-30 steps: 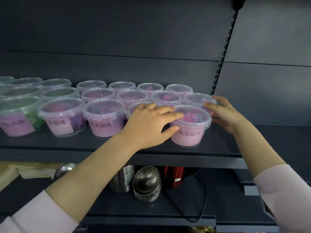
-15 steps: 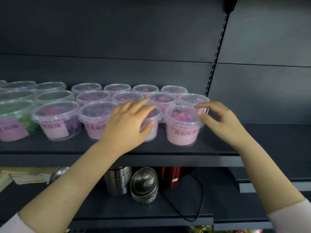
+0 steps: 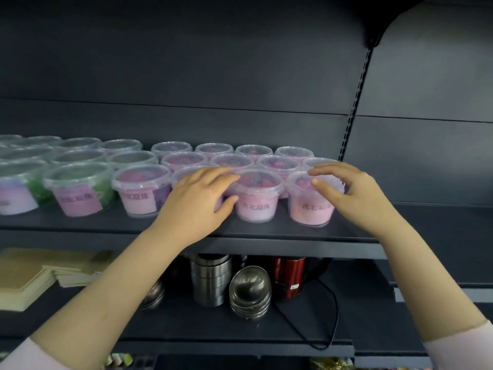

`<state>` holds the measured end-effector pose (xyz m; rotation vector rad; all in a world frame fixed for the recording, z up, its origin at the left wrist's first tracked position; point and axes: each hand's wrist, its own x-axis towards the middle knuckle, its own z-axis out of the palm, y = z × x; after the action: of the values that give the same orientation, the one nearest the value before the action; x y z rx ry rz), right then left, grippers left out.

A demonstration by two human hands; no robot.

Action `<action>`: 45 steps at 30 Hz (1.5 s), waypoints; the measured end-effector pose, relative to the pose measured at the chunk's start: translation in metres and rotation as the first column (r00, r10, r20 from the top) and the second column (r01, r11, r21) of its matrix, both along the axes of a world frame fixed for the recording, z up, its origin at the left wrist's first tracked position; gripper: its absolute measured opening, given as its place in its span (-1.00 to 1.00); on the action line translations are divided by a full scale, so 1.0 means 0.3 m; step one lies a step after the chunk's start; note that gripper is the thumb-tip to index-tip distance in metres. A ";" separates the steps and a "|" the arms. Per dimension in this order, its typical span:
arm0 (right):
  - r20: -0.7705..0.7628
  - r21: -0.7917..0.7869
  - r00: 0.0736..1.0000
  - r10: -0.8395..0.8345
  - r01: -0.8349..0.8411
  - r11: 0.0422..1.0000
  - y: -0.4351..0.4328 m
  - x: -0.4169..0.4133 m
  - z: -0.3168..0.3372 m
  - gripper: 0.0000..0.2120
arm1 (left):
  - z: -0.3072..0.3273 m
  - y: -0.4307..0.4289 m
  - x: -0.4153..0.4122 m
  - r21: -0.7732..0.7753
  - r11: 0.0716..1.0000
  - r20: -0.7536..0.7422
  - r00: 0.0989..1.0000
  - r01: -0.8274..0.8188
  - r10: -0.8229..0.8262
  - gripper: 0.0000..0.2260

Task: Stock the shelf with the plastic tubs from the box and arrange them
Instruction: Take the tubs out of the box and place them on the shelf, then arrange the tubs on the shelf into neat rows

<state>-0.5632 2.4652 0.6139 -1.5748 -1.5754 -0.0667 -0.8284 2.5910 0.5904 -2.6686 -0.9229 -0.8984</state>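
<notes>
One long dark shelf [image 3: 266,232] carries three rows of plastic tubs [image 3: 144,188]; you're on the near row's right end. Left hand [image 3: 197,204] wraps a near-row tub [image 3: 181,175], fingers [image 3: 224,178] over the lid, thumb down its side. Right hand [image 3: 354,196] claws over the end tub [image 3: 310,206], can't tell if it's gripping. They look light, thin-walled and slick, so I'd hold the walls under the rim, not the lid.
</notes>
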 end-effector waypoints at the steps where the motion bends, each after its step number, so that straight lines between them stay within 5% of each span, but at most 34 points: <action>1: 0.034 0.005 0.999 0.016 -0.017 1.000 0.004 -0.052 0.009 -0.83 | 0.009 -0.003 -0.060 0.005 1.000 0.014 1.000 -0.007 0.007 -0.62; 12: 0.274 0.039 0.954 0.120 -0.135 0.990 0.168 -0.905 0.022 -0.77 | 0.066 -0.025 -0.996 0.035 0.962 -0.020 0.962 -0.271 0.272 -0.67; 15: 0.202 0.077 0.958 0.205 -0.224 0.972 0.221 -1.179 0.013 -0.76 | 0.051 -0.025 -1.293 -0.010 0.943 0.010 0.943 -0.331 0.331 -0.66; 21: -0.201 -0.004 0.879 0.433 -0.443 0.897 0.364 -1.547 0.003 -0.83 | 0.031 0.027 -1.682 -0.258 0.934 0.208 0.930 -0.248 0.304 -0.70; 33: -0.150 -0.104 0.866 0.476 -0.493 0.864 0.896 -1.823 0.126 -0.82 | 0.062 0.569 -1.956 -0.286 0.940 0.261 0.929 -0.186 0.263 -0.73; 37: -0.275 -0.188 0.809 0.519 -0.575 0.796 1.089 -1.868 0.149 -0.80 | 0.075 0.785 -1.974 -0.260 0.951 0.227 0.946 -0.170 0.232 -0.72; 45: -0.115 -0.381 0.893 0.435 -0.444 0.811 1.402 -1.976 0.149 -0.78 | 0.049 1.090 -2.001 -0.268 0.961 0.192 0.974 -0.064 0.119 -0.69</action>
<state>-1.1560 2.8857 0.6587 -1.4481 -1.9890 0.5618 -1.4287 2.9180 0.6051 -2.7537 -1.2839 -1.1199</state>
